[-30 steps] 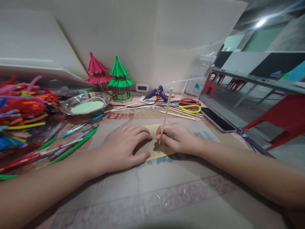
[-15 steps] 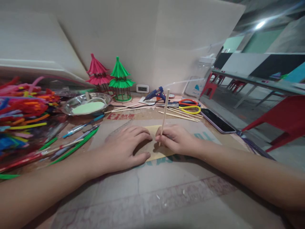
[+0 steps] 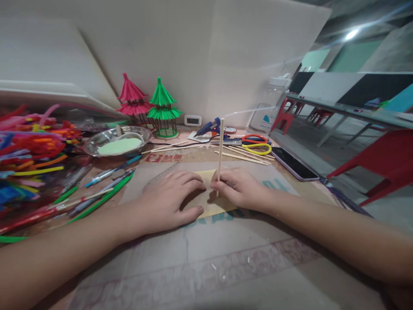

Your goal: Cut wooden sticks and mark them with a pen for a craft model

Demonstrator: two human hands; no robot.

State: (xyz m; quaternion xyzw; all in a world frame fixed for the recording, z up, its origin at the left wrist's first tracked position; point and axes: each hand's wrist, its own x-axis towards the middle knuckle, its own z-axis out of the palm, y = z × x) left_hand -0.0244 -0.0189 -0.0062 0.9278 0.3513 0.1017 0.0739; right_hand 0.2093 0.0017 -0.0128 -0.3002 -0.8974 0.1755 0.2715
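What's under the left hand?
The left hand partly covers a yellow sheet, which shows past its thumb and fingertips; whatever lies under the palm is hidden.

Against the pale upright panel (image 3: 238,56), a pink two-tiered pagoda model (image 3: 132,91) just beside a green one (image 3: 162,98), then a small white clock (image 3: 192,119), a blue glue gun (image 3: 209,127) and a clear bottle (image 3: 267,116) farther right. On the left, a heap of colourful fuzzy stems (image 3: 32,140) and a shiny metal bowl (image 3: 88,145) with a pale green disc (image 3: 118,147) inside. At right, a yellow handle loop (image 3: 266,145) near a dark-screened phone (image 3: 295,163), and, well beyond, a red chair (image 3: 385,153), a long table (image 3: 342,108) and a bright ceiling lamp (image 3: 351,33).
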